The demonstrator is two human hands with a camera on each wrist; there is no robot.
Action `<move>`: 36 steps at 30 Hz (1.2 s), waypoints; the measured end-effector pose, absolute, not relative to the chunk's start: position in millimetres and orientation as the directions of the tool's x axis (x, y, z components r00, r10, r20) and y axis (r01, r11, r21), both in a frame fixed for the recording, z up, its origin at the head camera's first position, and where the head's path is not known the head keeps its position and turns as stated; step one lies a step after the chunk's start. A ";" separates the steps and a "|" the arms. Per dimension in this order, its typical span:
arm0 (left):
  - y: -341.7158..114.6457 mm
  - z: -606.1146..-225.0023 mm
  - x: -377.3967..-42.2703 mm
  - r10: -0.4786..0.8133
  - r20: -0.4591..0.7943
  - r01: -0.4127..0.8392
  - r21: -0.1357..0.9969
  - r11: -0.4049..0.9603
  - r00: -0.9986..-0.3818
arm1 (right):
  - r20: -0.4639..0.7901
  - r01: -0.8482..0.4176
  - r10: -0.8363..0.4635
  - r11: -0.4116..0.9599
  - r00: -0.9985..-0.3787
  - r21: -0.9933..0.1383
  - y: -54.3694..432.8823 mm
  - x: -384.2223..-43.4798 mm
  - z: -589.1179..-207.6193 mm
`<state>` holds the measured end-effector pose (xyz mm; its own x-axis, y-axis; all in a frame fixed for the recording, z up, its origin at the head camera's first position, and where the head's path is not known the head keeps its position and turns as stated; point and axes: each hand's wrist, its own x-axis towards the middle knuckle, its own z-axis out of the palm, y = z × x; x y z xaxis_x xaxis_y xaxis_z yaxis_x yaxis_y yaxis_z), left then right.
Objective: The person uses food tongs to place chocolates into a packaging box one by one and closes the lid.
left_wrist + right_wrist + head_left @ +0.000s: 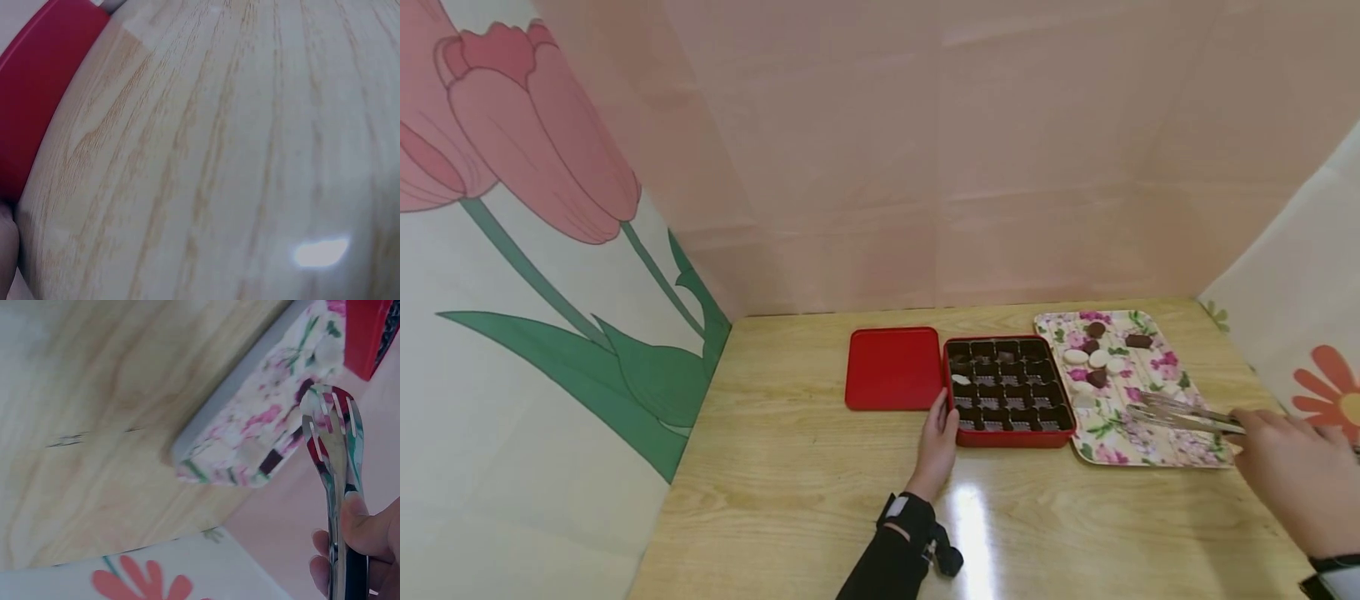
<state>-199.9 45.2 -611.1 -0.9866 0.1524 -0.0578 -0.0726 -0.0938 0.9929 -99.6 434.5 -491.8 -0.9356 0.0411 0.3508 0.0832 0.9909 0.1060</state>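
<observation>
My left hand (937, 437) rests against the near left corner of a red box (1015, 440), its fingers lying along the side. The box has a dark compartment insert; one white piece (961, 379) sits in its left column, second row from the back, and dark pieces appear in the back row. With my right hand (1296, 471) I grip metal tongs (334, 469) with slotted ends, over a floral tray (1187, 450). Whether the tongs hold anything I cannot tell. White pieces (1098, 359) and brown pieces (1097, 379) lie on the tray.
A flat red lid (893, 369) lies left of the box on the wooden table (775, 483). Behind the table hangs a pink cloth backdrop (880, 167). Flower-printed white sheets stand at the left and right sides.
</observation>
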 end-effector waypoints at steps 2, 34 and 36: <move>45.2 -610.6 -199.9 0.150 -0.062 -0.076 0.993 -0.092 -0.987 | 0.401 0.047 -0.012 0.989 -0.916 0.137 425.2 -106.8 -487.4; 46.0 -611.5 -199.7 0.147 -0.048 -0.063 0.993 -0.097 -0.988 | 0.572 -0.319 -0.312 0.943 -0.758 0.091 289.1 -206.0 -475.9; 45.7 -611.7 -200.0 0.146 -0.040 -0.054 0.994 -0.098 -0.989 | 0.575 -0.313 -0.308 0.945 -0.758 0.093 288.2 -207.4 -477.6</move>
<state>-200.0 45.7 -611.7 -0.9885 0.1456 -0.0396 -0.0543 -0.0979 0.9937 -207.4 288.2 -477.6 -0.7580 -0.3083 0.5748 -0.3135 0.9450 0.0934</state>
